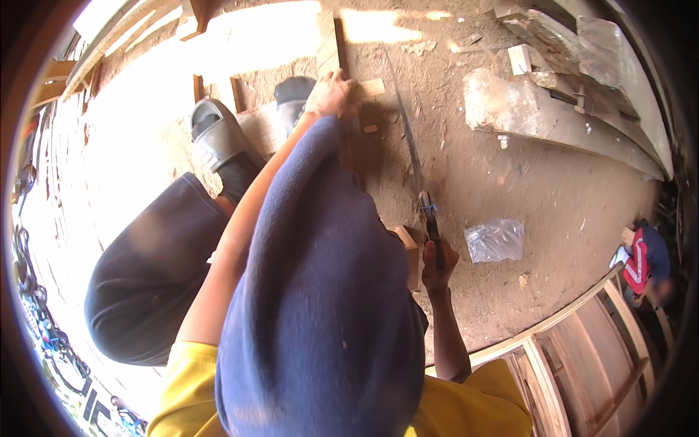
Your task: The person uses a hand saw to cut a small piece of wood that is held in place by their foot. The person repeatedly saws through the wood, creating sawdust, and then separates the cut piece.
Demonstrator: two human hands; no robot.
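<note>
My right hand (439, 264) is wrapped around the dark handle of a handsaw (411, 138). Its long, narrow blade points away from me, with something blue around the base near the handle. Further off, my left hand (330, 95) grips a narrow wooden board (329, 49) beside my sandalled foot, fingers bent over it. A short pale wood piece (373, 87) sticks out to the right of that hand. The saw blade lies to the right of this piece, apart from it in the picture. My raised knee in dark blue cloth hides the board's near part.
On the dirt floor lies a clear plastic bag (495, 240), right of the saw. Weathered planks (539, 109) are heaped at the far right. A wooden frame (553, 379) stands at the near right, with another person (646, 262) beyond. Wood offcuts (409, 256) lie around.
</note>
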